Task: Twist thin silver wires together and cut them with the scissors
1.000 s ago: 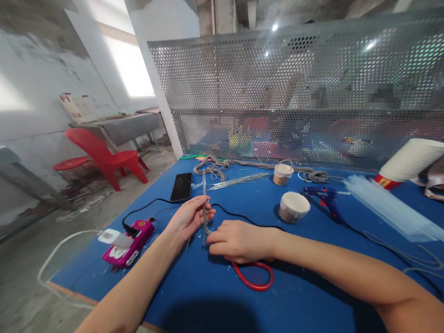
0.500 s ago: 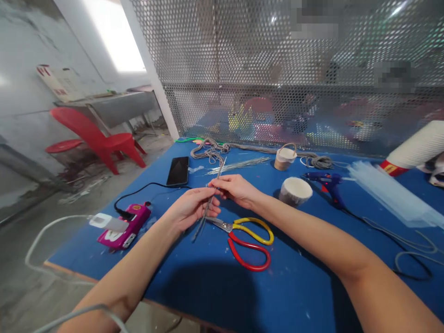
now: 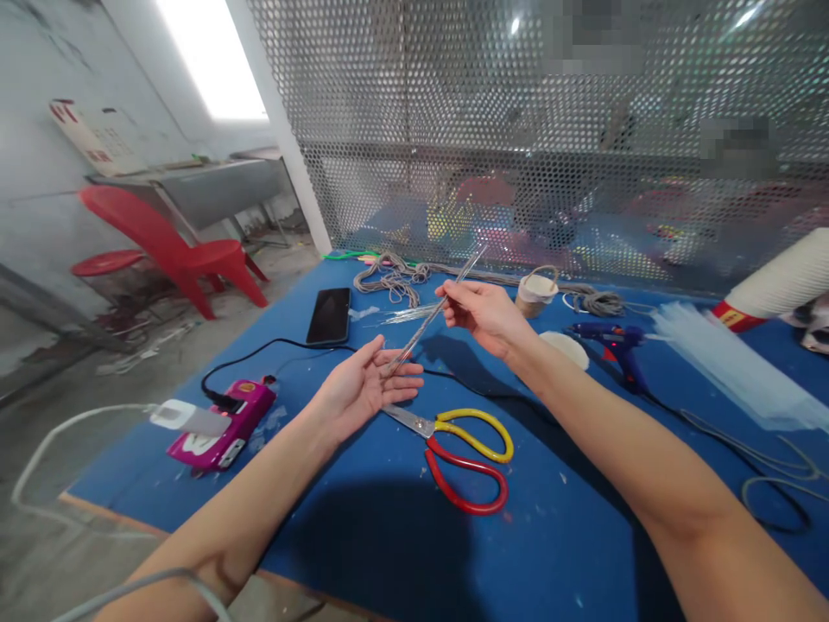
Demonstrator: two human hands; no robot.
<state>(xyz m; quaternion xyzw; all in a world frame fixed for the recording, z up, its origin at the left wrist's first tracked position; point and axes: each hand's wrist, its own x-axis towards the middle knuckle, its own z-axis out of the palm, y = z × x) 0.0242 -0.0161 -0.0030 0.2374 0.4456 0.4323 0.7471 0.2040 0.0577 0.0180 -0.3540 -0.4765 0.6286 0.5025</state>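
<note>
My right hand (image 3: 487, 316) pinches a thin bundle of grey wire rods (image 3: 433, 314) and holds it slanted above the blue table (image 3: 363, 536). The bundle's lower end rests on the fingers of my left hand (image 3: 363, 390), which lies palm up with its fingers spread. Just below that hand lie scissors (image 3: 461, 449) with one yellow and one red handle, flat on the table.
A black phone (image 3: 329, 315), a pink charger block (image 3: 224, 423) with cables, grey cord (image 3: 392, 278), loose wire rods (image 3: 414, 313), two small round cups (image 3: 534, 294), a blue glue gun (image 3: 612, 344), clear glue sticks (image 3: 731, 367) and a white spool (image 3: 774, 285) lie around. A perforated metal screen (image 3: 518, 130) backs the table; a red chair (image 3: 169, 246) stands left.
My right hand left the scissors on the table, took the wire bundle and lifted it up and to the right. My left hand let go of the bundle and turned palm up.
</note>
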